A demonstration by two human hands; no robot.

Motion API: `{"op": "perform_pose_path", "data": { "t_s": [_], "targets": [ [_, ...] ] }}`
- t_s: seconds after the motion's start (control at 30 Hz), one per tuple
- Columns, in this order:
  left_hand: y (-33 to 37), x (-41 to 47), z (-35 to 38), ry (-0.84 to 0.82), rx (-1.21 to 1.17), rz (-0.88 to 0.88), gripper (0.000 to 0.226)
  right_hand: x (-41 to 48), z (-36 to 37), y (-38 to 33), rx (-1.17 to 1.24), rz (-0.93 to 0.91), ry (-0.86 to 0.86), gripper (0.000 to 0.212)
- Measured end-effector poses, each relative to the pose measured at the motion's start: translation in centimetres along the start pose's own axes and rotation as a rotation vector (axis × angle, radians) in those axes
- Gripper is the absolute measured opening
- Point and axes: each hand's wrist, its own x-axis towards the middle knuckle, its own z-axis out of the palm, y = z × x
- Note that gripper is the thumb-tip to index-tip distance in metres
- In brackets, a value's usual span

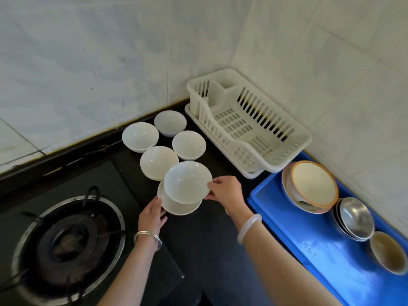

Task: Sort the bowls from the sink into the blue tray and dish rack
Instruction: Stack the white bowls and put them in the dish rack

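Note:
My right hand [225, 193] grips the rim of a white bowl [187, 182], held just above a second white bowl [176, 206]. My left hand [152, 215] holds the left edge of that lower bowl on the black counter. Several more white bowls [159, 162] stand upright behind them. The cream dish rack [247, 122] sits in the corner with nothing in it. To the right, the blue tray [287, 221] carries an orange-rimmed bowl [313, 184] nested in another, stacked steel bowls [355, 217] and a brownish bowl [386, 252].
A gas burner [66, 241] with a black pan support takes up the counter at the lower left. Tiled walls [110, 51] close the corner behind the rack and along the tray's right side.

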Motion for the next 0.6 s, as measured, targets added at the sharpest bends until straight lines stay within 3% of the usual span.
{"op": "perform_pose_path", "data": {
  "t_s": [0.3, 0.6],
  "targets": [
    [0.5, 0.8, -0.1, -0.023, 0.062, -0.052, 0.04, 0.2, 2.0, 0.8, -0.322, -0.012, 0.018, 0.011],
    [0.3, 1.3, -0.5, -0.032, 0.071, -0.072, 0.035, 1.3, 2.1, 1.8, -0.3, 0.007, 0.008, 0.005]
  ]
}}
